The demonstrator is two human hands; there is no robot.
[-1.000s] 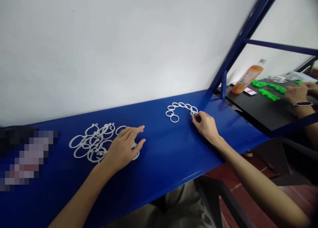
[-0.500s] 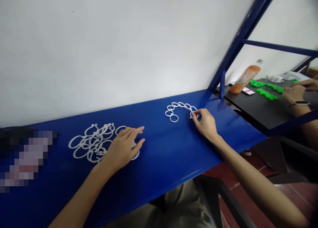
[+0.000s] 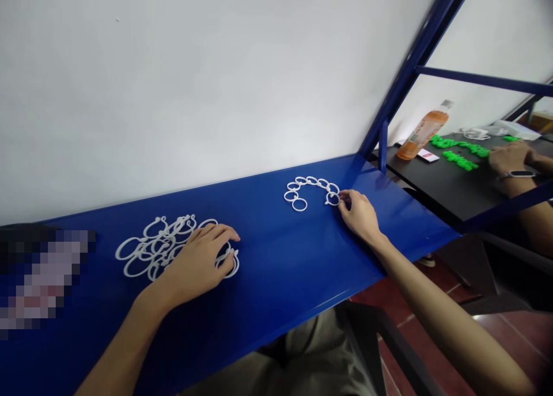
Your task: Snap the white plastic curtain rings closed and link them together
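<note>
Left hand [image 3: 196, 263] curled on white plastic ring [image 3: 230, 263], right hand [image 3: 359, 214] pinching ring chain [image 3: 309, 187] at its 3 o'clock end, loose rings [image 3: 155, 249] at left hand's 10 o'clock, all on blue shelf [image 3: 280, 258]

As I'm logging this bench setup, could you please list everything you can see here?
white wall: one, white, behind the shelf
blue metal shelf: one, blue, across the view
white plastic rings: uncountable tangled pile, white, left on the shelf
ring chain: one, white, roughly eight linked rings, mid-shelf
black table: one, black, beyond the shelf, right
drink bottle: one, orange, on the black table
green pieces: many, bright green, on the black table
co-worker's hand: one clearly seen, at the black table's right
left hand: one, over rings at the pile's right edge
right hand: one, fingertips at the chain's end ring
</note>
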